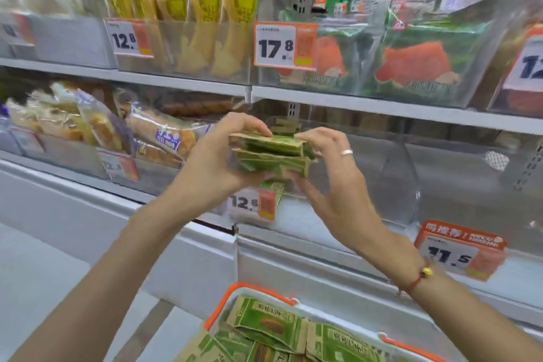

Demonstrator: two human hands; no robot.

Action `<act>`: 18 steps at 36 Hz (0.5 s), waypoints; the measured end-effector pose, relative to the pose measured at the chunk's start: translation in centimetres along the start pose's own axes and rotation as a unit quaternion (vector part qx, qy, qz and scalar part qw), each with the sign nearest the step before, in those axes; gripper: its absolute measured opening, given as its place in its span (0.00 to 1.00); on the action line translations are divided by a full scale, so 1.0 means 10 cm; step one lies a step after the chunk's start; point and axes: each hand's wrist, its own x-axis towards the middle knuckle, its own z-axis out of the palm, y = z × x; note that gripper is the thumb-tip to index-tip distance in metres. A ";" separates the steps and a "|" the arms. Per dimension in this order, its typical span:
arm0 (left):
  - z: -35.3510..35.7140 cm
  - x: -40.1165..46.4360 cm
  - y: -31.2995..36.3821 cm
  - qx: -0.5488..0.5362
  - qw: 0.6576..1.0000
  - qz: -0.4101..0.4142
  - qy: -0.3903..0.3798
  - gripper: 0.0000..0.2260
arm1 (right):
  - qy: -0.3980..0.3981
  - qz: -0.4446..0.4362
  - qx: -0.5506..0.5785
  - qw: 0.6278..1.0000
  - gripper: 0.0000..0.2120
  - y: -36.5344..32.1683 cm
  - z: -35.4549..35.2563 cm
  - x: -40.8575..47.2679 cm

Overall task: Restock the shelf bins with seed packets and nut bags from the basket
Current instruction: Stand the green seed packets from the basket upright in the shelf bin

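Several green seed packets (271,156) sit stacked between my left hand (217,156) and right hand (332,167), fingers curled around both ends, just before the clear shelf bin (367,156); loosening either side could spill them toward the basket (235,294) below.

Clear bin (382,173) beside held packets (273,156) open above; shelf (382,104) overhead

A stack of green-and-tan seed packets (271,156) is sitting edge-on between both hands, raised in front of a clear shelf bin (367,161). More of the same packets (264,323) are lying flat and jumbled in the orange-rimmed basket (252,291) below.
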 end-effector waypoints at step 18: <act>0.14 0.73 -0.81 0.438 0.871 0.011 -0.221 0.27 | -0.238 0.263 0.085 0.931 0.17 0.93 0.56 0.44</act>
